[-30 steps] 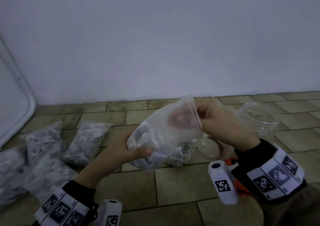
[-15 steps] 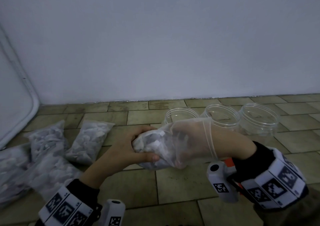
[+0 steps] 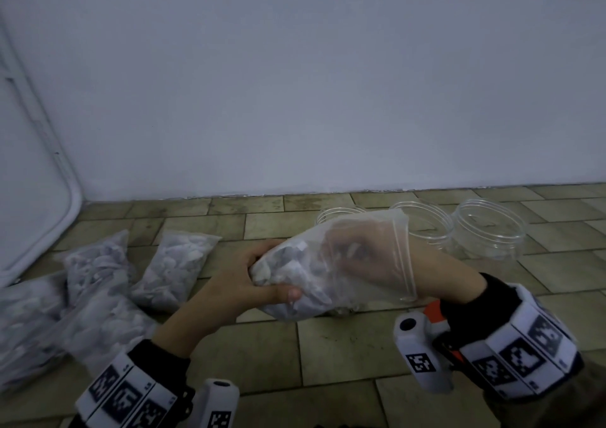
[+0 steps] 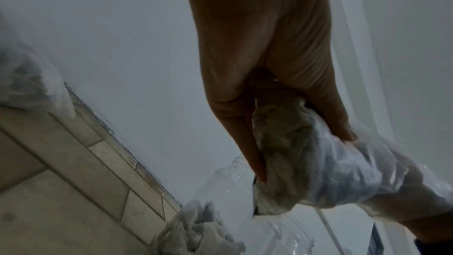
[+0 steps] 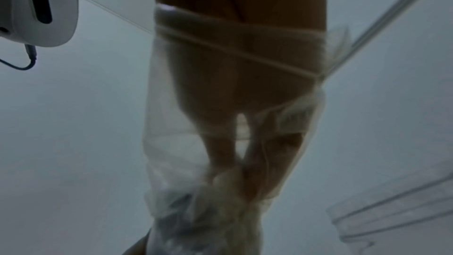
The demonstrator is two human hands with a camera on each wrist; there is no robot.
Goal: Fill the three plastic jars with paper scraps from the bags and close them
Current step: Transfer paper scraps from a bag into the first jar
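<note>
Thin plastic bag (image 3: 331, 263), held above the floor before the jars (image 3: 488, 231), looks soft and light; left hand (image 3: 242, 283) clutches its bottom, right hand (image 3: 364, 257) reaches inside, fingers curled on scraps (image 3: 288, 263).

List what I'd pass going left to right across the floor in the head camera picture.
Heap of full bags → left hand → opened bag of scraps with the right hand inside it → rightmost empty jar.
</note>
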